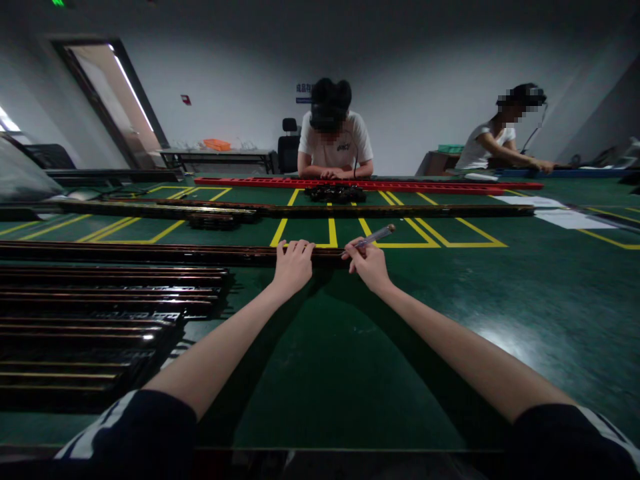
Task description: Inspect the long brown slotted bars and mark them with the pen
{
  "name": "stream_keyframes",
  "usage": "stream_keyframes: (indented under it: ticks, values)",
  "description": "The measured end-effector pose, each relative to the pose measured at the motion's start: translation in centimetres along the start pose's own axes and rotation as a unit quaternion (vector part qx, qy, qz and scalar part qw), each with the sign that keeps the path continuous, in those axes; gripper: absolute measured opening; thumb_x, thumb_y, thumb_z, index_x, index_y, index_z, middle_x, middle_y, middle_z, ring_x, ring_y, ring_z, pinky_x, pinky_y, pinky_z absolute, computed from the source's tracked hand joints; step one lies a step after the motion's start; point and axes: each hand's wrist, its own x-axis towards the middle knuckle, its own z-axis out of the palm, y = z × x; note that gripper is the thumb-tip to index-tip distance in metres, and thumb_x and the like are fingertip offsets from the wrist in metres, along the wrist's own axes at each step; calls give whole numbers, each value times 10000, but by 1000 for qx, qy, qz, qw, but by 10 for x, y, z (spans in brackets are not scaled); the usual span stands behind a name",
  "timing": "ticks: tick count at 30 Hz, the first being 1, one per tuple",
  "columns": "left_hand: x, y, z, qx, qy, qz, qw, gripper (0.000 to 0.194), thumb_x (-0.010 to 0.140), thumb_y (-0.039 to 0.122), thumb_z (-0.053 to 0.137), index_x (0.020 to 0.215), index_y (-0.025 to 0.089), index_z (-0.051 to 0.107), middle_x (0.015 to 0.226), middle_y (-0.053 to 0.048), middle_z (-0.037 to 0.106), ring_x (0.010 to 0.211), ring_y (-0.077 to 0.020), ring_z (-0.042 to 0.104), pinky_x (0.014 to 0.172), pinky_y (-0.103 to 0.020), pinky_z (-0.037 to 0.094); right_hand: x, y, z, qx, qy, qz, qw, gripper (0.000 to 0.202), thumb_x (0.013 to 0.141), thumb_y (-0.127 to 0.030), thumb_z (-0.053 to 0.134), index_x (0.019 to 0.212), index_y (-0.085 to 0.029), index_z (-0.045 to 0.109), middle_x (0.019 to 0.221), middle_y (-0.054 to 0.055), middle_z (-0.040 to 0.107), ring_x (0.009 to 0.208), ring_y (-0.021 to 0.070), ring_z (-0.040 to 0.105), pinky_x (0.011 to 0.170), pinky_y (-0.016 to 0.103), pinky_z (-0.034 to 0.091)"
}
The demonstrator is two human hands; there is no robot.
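Observation:
My left hand (294,265) rests over a long black strip (150,253) with coppery edges, its fingers curled across the strip near the right end. In my right hand (369,264) is a small screwdriver (380,235) with a clear handle and a brownish end cap. Its handle points up and to the right, while the tip is low at the strip's right end; whether it touches there I cannot tell. Several similar dark strips (90,330) lie side by side on the green tabletop (320,373), left of my left forearm.
Beyond my hands, another long dark strip (400,211) crosses the table. A black pile (335,193) lies before a long red rail (425,185). One person (340,147) sits opposite; another person (487,147) works at far right. White papers (565,218) lie on the right.

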Motion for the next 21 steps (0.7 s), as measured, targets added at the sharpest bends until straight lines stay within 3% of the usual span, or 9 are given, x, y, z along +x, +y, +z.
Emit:
stream_keyframes:
  ticks: [11,21]
  values:
    - [1,-6,3,-23,-17,3,1000,453,862,94,325,1239,160,567,1232,-116,616,1163,-255,534,1078,-492,283,0,-2,-1,12,12,0,1000,434,791,-617,559,779,-183,558,712,35,634,454,103,544,426,256,491]
    - [3,-4,1,-32,-18,-6,999,405,894,354,427,1193,130,583,1172,-135,630,1105,-289,546,1035,-495,311,0,-1,-1,15,7,-1,1000,476,768,-646,560,778,-170,557,704,38,634,443,101,540,420,252,480]
